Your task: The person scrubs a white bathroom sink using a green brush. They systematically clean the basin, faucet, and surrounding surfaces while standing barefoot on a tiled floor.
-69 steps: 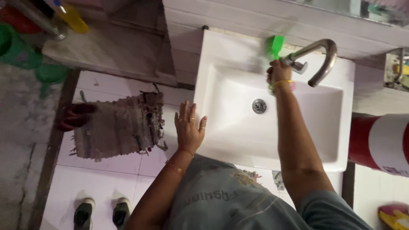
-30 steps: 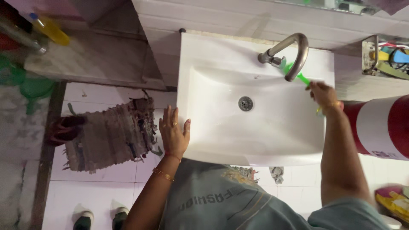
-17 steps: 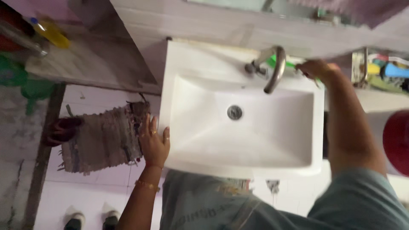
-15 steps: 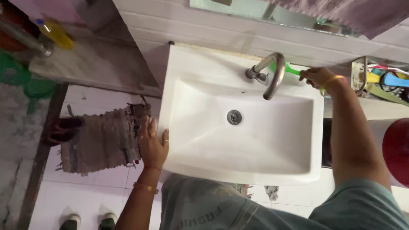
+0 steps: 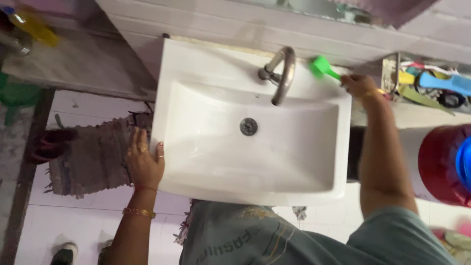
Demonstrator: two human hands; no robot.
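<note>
We see the right hand (image 5: 357, 84) closed around the thin handle of a small green plastic scrubbing brush (image 5: 321, 66), whose square head rests at the back ledge of the white rectangular ceramic washbasin (image 5: 314, 162), just to the right of the curved steel tap (image 5: 280, 72). Our left hand (image 5: 145, 162) lies flat with its fingers spread against the basin's left front edge, gripping nothing. The round metal drain (image 5: 248, 126) sits in the bowl below the spout. Left of the basin a frayed brown woven floor mat (image 5: 88, 157) lies on the tiled floor, and a red and white drum (image 5: 436, 164) stands to the right.
</note>
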